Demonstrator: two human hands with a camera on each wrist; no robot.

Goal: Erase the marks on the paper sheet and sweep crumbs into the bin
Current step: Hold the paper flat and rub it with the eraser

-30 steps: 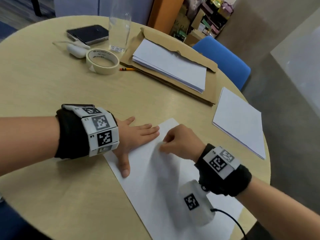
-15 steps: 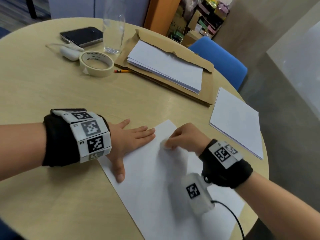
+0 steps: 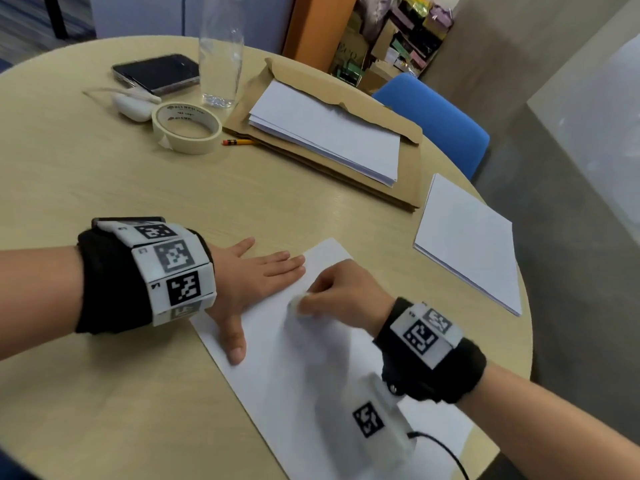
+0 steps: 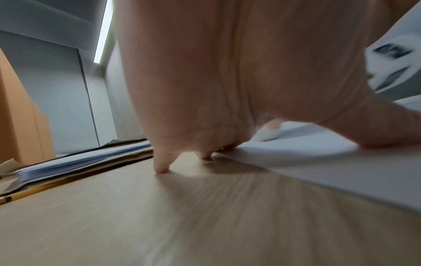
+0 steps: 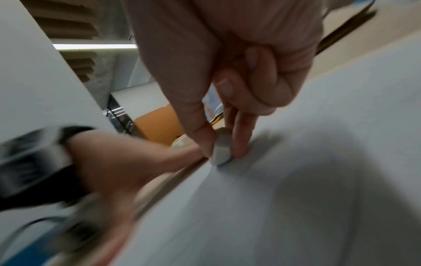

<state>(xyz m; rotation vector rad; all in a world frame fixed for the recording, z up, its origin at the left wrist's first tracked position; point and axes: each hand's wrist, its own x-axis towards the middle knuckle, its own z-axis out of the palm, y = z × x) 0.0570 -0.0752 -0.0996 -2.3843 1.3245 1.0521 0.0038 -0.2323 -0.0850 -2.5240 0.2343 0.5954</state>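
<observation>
Left hand [image 3: 249, 275] lies flat, fingers straight and spread, pinning the white paper sheet [image 3: 277, 368] at its nine-o'clock edge on the round pale wooden table [image 3: 104, 185]. Right hand [image 3: 343, 292] pinches a small white eraser [image 5: 221, 153] between thumb and fingertips, its tip touching the sheet. The sheet sits at the table's six-o'clock side; any marks are too faint to see.

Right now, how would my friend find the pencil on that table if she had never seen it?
Start at the round wooden table and look to its far side for the roll of tape. Just right of it, the pencil pokes out from under the brown envelope. It is the only thin yellow stick there.
</observation>
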